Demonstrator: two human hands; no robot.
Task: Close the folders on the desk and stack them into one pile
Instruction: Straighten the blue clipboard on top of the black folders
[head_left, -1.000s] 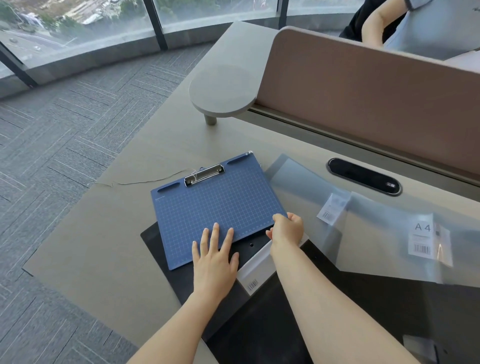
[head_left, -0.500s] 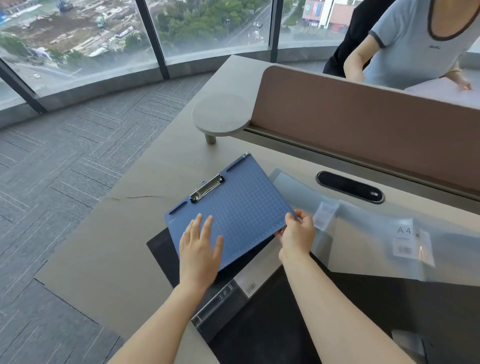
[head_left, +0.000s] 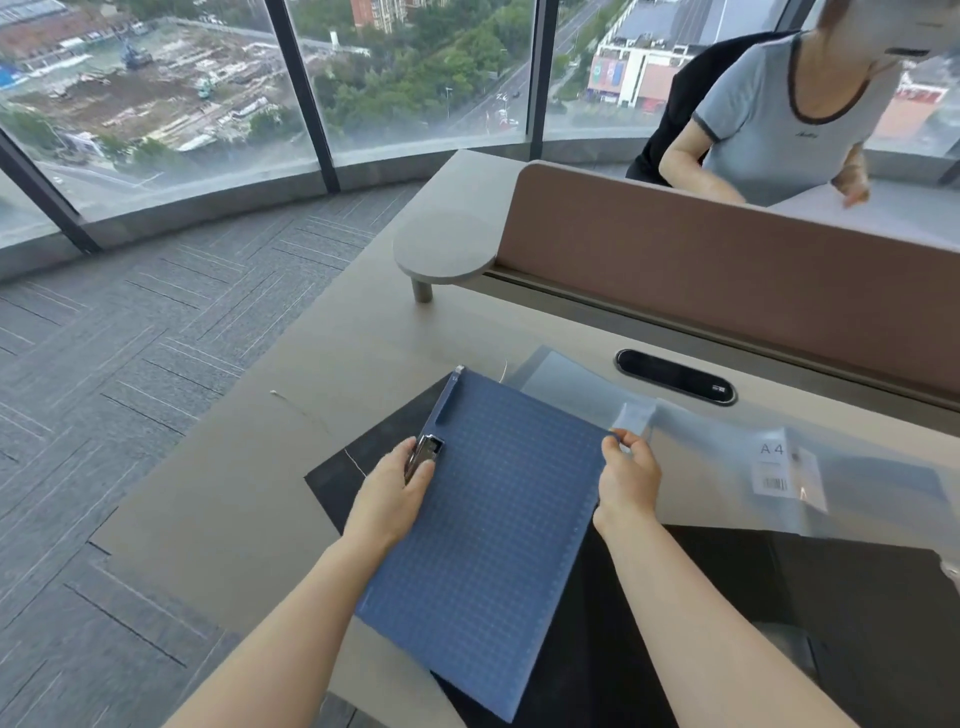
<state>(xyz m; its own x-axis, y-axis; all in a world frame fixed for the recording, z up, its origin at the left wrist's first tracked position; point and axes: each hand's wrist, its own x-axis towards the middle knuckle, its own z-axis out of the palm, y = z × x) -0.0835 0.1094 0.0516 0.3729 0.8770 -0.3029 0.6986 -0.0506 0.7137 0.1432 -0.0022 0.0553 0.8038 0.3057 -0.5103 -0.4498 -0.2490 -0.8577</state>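
— Between the two hands, over the near part of the desk (head_left: 249, 499), what is being held?

— The blue folder (head_left: 493, 525), a closed board with a fine grid pattern on its cover. It is tilted, its far corner pointing toward the divider and its near corner reaching past the desk's front edge.

— Where does the left hand (head_left: 397, 491) sit on it?

— On the folder's left long edge, at the metal clip (head_left: 425, 453). The thumb lies on top beside the clip and the fingers curl under the edge, so the hand is closed around the board there.

— And the right hand (head_left: 628, 475)?

— At the folder's right corner. Thumb and fingers are pinched together on that corner, palm facing down.

— What lies under the folder?

— A black folder (head_left: 358, 452), flat on the desk, with dark surface showing to the left of the blue one and more to the right, under the right forearm. Whether the blue folder touches it or hangs just above, I cannot tell.

— Anything else close by?

— A clear plastic folder (head_left: 727, 457) lies spread out on the desk just right of the right hand, with a white A4 label (head_left: 774, 467) on it. Beyond it, an oval black cable port (head_left: 675, 375) is set into the desk before the brown divider (head_left: 727, 270). Another person in a grey shirt (head_left: 779, 114) leans over the far side of the divider.
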